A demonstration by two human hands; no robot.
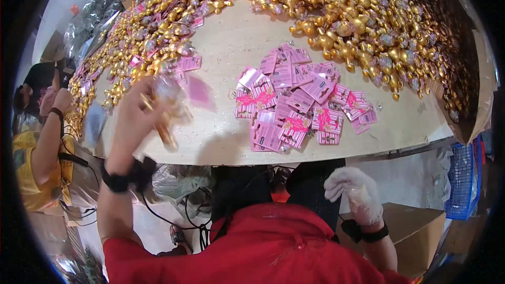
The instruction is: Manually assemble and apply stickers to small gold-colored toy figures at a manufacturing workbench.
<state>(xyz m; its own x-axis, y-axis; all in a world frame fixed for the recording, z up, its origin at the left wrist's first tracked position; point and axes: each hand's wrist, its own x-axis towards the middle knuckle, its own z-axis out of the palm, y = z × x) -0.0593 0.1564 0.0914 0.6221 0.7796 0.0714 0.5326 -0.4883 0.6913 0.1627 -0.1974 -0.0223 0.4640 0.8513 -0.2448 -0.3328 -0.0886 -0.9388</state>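
The left hand point(138, 113) is raised over the bench's point(226, 47) left near edge, fingers closed on a gold toy in clear wrap point(167, 110), blurred, lifted clear of the surface, probably for handling. The gloved right hand point(355, 189) hangs below the near edge, loosely curled and holding nothing, well apart from the left. Pink rectangular header cards point(300, 102) lie fanned near the middle of the near edge, within easy reach. A deep heap of gold toys point(363, 16) banks along the far edge and both corners.
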